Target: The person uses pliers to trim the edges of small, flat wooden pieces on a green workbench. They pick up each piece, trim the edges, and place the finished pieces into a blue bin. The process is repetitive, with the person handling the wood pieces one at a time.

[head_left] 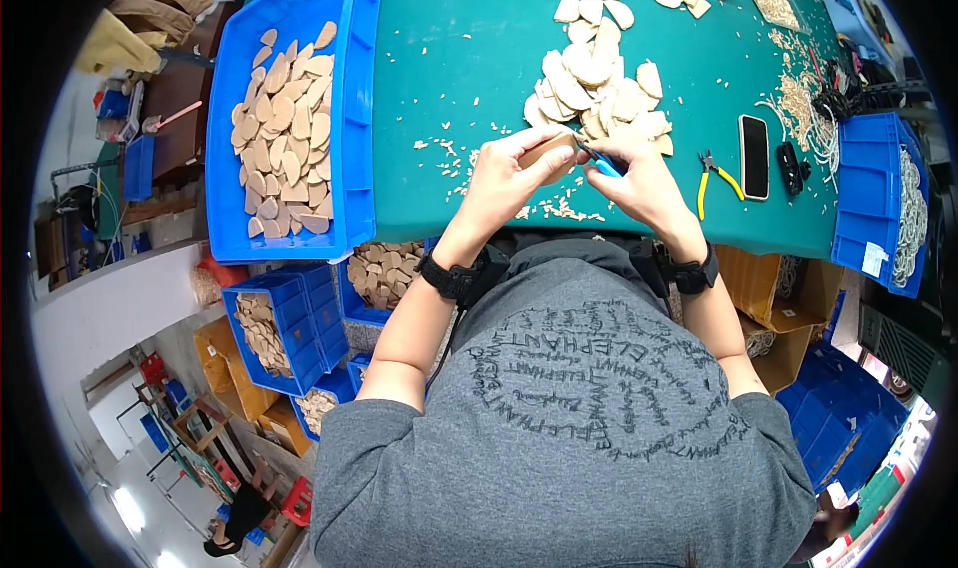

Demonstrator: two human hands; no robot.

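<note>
in the head view, the left hand [504,179] is closed around a wood piece [552,151], thumb on top and fingers under it, just above the near edge of the green desk [449,59]. the right hand [639,174] is closed on a blue cutter [602,163], and the tip of the cutter touches the right end of the wood piece. the two hands are close together, almost touching. small chips [469,164] lie on the desk around and under the hands. just behind the hands is a pile [599,89] of pale wood pieces. at the left a big blue bin [349,119] holds many flat pieces. to the right of the right hand lie yellow pliers [717,177], then a phone [754,157], near each other but apart. a smaller blue bin [863,199] stands at the right edge of the desk.
</note>
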